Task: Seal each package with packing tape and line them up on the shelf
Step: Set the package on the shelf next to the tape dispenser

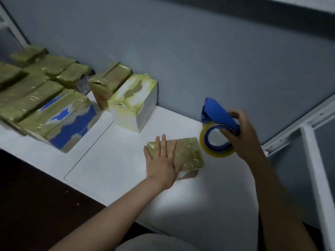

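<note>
1. The fingers [164,145] of the left hand [163,163] lie flat and spread, palm down, pressing on the left part of a small taped package [188,153]; they grip nothing.
2. The fingers [229,132] of the right hand [243,136] are curled around the blue tape dispenser [217,113], thumb hooked into the core of its roll.
3. The yellowish tape roll [215,142] hangs just beside the right end of the package; whether it touches the package I cannot tell.
4. The package lies flat on the white shelf [112,160], near its front edge, wrapped in glossy yellowish tape, with a torn patch showing on its near side.
5. Behind it, close to the grey wall [199,51], stands a white box [134,104] partly taped, touching a smaller taped parcel [108,84] on its left.
6. Further left, a blue-printed box [68,122] and a pile of taped packages [36,82] sit crowded together, well apart from the hands.
7. A white metal frame [311,160] rises at the right.
</note>
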